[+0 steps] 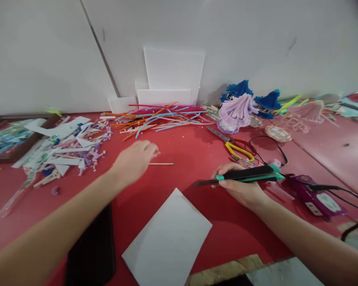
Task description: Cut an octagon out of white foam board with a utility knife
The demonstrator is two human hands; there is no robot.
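Observation:
My left hand (pixel 137 161) is over the red tabletop, its fingers curled down and their tips mostly hidden. A thin pale stick (pixel 162 163) runs out to the right beneath it; whether the fingers touch it I cannot tell. My right hand (pixel 241 190) is wrapped round a black-and-teal tool (pixel 246 173) with a narrow dark blade-like end pointing left. In front, a white board (pixel 170 238) lies at an angle between my forearms. Scissors (pixel 222 136) and yellow-handled pliers (pixel 240 153) rest beyond my right hand.
Colourful fuzzy sticks (pixel 164 119) are heaped by the wall, before leaning white sheets (pixel 174 69). White and purple scraps (pixel 68 147) cover the left side. Blue, lilac and pink craft pieces (pixel 238 111) stand back right. A purple power strip (pixel 316 196) with cords lies right; a black phone-like slab (pixel 92 246) lies front left.

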